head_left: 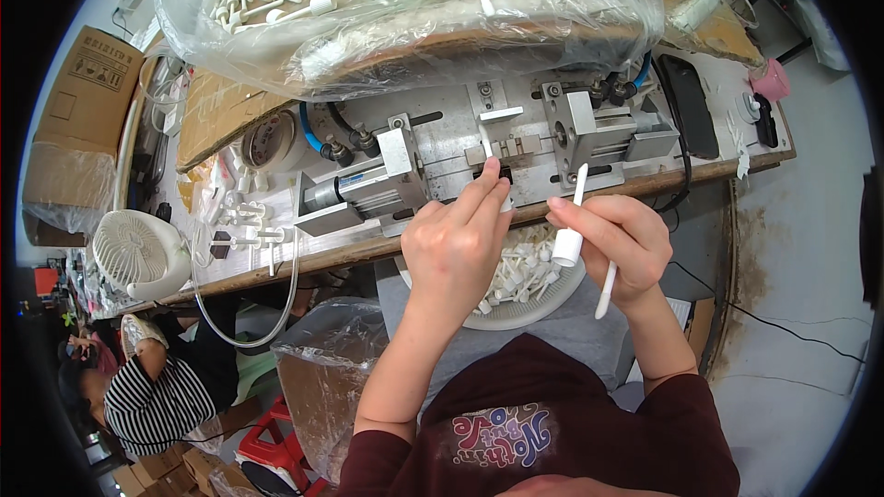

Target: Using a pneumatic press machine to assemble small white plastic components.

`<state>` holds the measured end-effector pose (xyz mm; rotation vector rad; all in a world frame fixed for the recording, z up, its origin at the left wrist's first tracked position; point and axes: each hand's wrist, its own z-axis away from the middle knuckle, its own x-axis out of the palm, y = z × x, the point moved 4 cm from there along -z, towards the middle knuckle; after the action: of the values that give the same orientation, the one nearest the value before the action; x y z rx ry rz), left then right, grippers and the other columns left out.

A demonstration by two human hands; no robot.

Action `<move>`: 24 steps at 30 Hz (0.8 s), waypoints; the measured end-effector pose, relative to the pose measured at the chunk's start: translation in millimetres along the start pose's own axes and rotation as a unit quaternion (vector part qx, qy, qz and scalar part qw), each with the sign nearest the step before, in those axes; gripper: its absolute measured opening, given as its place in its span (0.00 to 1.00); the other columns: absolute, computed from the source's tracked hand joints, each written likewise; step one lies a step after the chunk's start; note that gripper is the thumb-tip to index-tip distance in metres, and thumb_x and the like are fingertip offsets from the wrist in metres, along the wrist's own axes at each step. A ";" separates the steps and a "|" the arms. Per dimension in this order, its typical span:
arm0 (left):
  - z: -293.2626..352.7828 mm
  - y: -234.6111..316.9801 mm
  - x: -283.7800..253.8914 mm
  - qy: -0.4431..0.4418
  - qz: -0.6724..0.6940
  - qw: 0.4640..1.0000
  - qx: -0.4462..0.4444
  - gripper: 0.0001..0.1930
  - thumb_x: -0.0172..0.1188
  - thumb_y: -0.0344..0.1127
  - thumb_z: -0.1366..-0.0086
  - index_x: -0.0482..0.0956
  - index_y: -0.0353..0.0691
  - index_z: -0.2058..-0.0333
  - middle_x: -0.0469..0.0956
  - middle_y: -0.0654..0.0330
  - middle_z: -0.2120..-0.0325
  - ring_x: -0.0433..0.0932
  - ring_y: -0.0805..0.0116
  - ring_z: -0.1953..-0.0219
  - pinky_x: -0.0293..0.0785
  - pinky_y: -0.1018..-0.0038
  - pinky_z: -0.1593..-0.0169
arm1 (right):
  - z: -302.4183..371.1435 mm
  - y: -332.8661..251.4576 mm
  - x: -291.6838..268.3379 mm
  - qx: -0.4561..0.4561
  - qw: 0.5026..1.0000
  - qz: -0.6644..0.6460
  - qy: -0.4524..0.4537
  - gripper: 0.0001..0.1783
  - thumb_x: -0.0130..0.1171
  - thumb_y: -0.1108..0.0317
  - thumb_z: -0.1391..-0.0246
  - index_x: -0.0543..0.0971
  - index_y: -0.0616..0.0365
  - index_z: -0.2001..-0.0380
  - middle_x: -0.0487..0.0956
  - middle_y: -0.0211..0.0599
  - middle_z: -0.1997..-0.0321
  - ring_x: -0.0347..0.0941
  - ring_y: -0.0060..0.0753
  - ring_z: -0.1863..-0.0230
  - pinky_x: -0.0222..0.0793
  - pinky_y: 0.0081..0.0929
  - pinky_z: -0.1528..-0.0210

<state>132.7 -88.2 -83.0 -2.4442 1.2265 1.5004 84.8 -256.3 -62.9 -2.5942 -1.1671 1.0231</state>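
My left hand [456,244] reaches into a small metal fixture [516,147] between two cylinders, its fingers close together. Under the fingertips lies a white capped rod [485,138], its rod pointing away from me and a bit of white showing below the fingers. My thumb is hidden there. To the right, my right hand [626,239] is closed around a ribbed white capped rod [568,247], cap down and rod tip up. A second white rod [605,291] sticks out below the same hand; its other end is hidden by the fingers.
A clear plastic bag [589,14] of white capped rods lies across the bench's back. Pneumatic cylinders [368,186] [626,133] flank the fixture. Below the bench edge sits a pale bowl [502,320] of white parts. A phone [689,106], a fan [140,253] and a seated person [170,405] are around.
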 end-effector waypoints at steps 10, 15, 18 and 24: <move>4.6 5.4 -16.9 -0.011 0.284 0.956 -0.072 0.20 0.77 0.28 0.53 0.85 0.36 0.59 0.85 0.57 0.61 0.83 0.70 0.69 0.80 0.76 0.65 | 0.6 -0.4 4.2 -0.039 0.998 0.049 0.008 0.20 0.70 0.73 0.62 0.87 0.59 0.60 0.82 0.31 0.70 0.74 0.24 0.78 0.62 0.22 0.79; 9.5 12.6 -28.0 0.001 0.328 0.945 -0.020 0.22 0.78 0.26 0.54 0.84 0.34 0.57 0.84 0.55 0.62 0.84 0.69 0.65 0.81 0.76 0.62 | 6.6 -3.8 19.7 -0.067 0.996 0.056 -0.003 0.27 0.64 0.65 0.65 0.86 0.58 0.55 0.79 0.27 0.68 0.70 0.21 0.79 0.59 0.22 0.79; 13.8 14.2 -28.5 -0.003 0.297 0.954 -0.037 0.20 0.76 0.26 0.51 0.84 0.34 0.57 0.83 0.56 0.61 0.84 0.68 0.64 0.81 0.76 0.63 | 3.7 -0.4 27.9 -0.043 0.997 0.041 0.039 0.22 0.67 0.68 0.58 0.86 0.58 0.55 0.78 0.29 0.71 0.70 0.23 0.80 0.62 0.22 0.78; 14.9 2.2 -8.1 -0.004 0.103 0.994 -0.020 0.16 0.72 0.27 0.47 0.85 0.37 0.58 0.82 0.57 0.53 0.82 0.66 0.70 0.77 0.75 0.67 | 4.8 12.5 16.3 0.264 0.953 -0.142 0.034 0.17 0.71 0.75 0.51 0.83 0.62 0.56 0.75 0.24 0.76 0.65 0.13 0.80 0.56 0.13 0.77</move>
<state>118.4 -78.9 -84.0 -2.3968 1.5030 1.5933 97.3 -254.4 -79.9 -1.9691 -1.0323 1.0042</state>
